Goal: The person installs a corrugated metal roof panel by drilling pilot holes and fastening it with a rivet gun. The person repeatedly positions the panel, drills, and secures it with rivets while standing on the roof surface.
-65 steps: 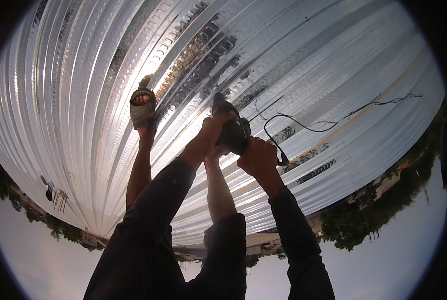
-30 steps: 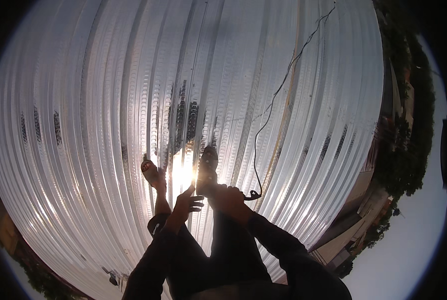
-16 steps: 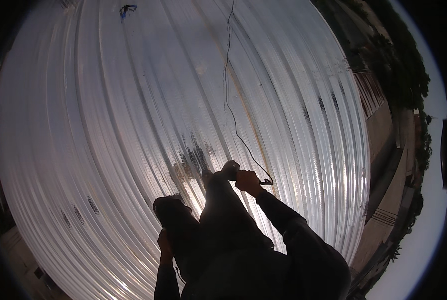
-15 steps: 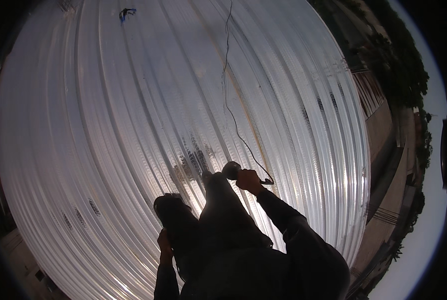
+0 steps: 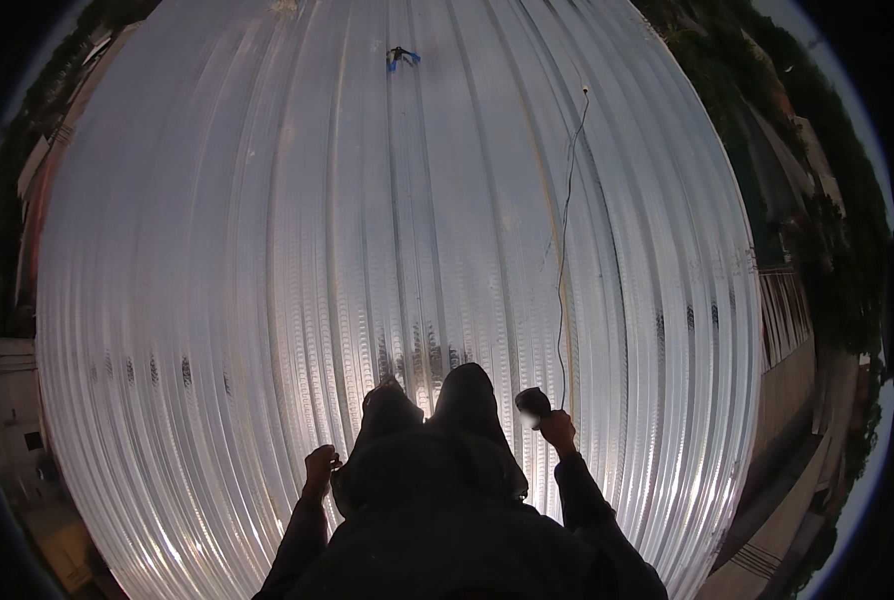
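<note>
My right hand (image 5: 557,428), at the lower right beside my dark-clad legs (image 5: 467,415), grips a dark power drill (image 5: 532,406) with a black cable (image 5: 565,240) trailing up across the ribbed metal roof sheeting (image 5: 217,250). My left hand (image 5: 320,465) is at the lower left by my other leg, fingers curled closed; whatever is in them is too small to make out. Both forearms and my body show as dark shapes, and my feet are hard to tell in the shadow.
A small black-and-blue object (image 5: 403,58) lies on the sheeting far up the view. A thin yellowish line (image 5: 547,200) runs along a rib near the cable. Beyond both curved-looking roof edges are trees (image 5: 832,250), walls (image 5: 7,420) and lower roofs.
My left hand has left the drill and moved down and left. My right hand has carried the drill rightward and lower in view. The view has swung, showing more roof ahead.
</note>
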Motion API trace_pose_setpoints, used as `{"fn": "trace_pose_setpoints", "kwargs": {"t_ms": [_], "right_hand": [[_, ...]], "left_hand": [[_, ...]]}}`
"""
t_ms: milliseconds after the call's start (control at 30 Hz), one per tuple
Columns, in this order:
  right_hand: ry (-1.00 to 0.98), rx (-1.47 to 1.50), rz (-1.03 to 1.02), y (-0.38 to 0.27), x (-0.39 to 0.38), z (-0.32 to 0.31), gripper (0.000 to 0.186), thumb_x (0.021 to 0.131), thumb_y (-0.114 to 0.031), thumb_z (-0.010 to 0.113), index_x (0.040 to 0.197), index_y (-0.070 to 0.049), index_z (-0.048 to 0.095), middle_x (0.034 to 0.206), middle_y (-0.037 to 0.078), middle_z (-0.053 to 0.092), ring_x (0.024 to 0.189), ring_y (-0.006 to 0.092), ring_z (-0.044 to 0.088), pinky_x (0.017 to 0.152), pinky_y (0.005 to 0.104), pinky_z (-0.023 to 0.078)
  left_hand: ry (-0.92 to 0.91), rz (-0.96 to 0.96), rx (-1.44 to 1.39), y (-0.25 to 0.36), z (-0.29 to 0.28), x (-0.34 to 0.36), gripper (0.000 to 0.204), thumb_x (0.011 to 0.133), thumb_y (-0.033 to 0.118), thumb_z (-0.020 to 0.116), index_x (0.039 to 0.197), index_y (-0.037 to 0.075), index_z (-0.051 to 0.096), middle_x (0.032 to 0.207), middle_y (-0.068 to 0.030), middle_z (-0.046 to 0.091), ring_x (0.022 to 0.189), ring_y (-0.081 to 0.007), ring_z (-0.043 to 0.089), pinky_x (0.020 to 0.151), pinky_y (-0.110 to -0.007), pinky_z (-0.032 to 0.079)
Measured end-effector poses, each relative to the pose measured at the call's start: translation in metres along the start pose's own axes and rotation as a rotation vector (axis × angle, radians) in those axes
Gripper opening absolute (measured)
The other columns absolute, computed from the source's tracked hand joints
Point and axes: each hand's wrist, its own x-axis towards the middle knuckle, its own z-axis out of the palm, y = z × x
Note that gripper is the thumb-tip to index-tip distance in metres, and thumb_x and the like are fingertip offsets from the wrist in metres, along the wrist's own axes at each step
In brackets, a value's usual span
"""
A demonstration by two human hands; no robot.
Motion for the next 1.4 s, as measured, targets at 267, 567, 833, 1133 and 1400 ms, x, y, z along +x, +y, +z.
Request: {"fn": "trace_pose_setpoints", "kwargs": {"t_ms": [267,567,833,1133,1400], "right_hand": [[-0.119,0.651,0.474,-0.096,0.019,-0.033,0.028,0.068,-0.026,0.086,0.076,-0.003,0.074,0.064,0.009,0.070,0.054,0.0191,0.067,0.056,0.0367,0.053],[-0.169,0.425,0.481,-0.160,0.174,-0.157,0.040,0.066,-0.030,0.088,0.089,0.001,0.075,0.084,0.016,0.076,0.076,0.0282,0.076,0.073,0.0392,0.059],[-0.199,0.182,0.333,-0.220,0.367,-0.290,0.053,0.065,-0.037,0.089,0.101,0.000,0.074,0.111,0.022,0.073,0.105,0.0369,0.072,0.089,0.0468,0.057],[0.029,0.290,0.067,-0.262,0.567,-0.414,0.033,0.067,-0.029,0.089,0.077,-0.001,0.076,0.065,0.014,0.070,0.061,0.0262,0.069,0.064,0.0439,0.054],[-0.088,0.721,0.445,-0.466,0.631,-0.555,0.023,0.072,-0.019,0.084,0.071,-0.001,0.068,0.058,0.007,0.061,0.045,0.0164,0.058,0.039,0.0339,0.041]], "left_hand": [[0.226,-0.059,0.025,0.111,-0.124,0.078,0.053,0.096,0.037,0.060,0.138,0.006,0.053,0.115,-0.0162,0.065,0.090,-0.0282,0.066,0.080,-0.046,0.052],[0.191,0.084,-0.139,0.279,0.046,0.132,0.054,0.097,0.036,0.062,0.141,0.006,0.051,0.118,-0.0155,0.067,0.091,-0.0282,0.068,0.077,-0.043,0.054],[-0.026,0.469,0.258,0.381,0.215,0.204,0.026,0.091,0.023,0.066,0.110,0.005,0.070,0.094,-0.0045,0.070,0.076,-0.0140,0.066,0.063,-0.031,0.051],[0.082,-0.220,-0.025,0.560,0.229,0.327,0.019,0.091,0.026,0.066,0.100,0.010,0.065,0.077,-0.0028,0.058,0.063,-0.0162,0.058,0.054,-0.033,0.045],[0.117,0.081,0.070,0.883,0.208,0.499,0.040,0.093,0.034,0.063,0.123,0.008,0.063,0.102,-0.0088,0.067,0.079,-0.0215,0.065,0.067,-0.039,0.051]]}}
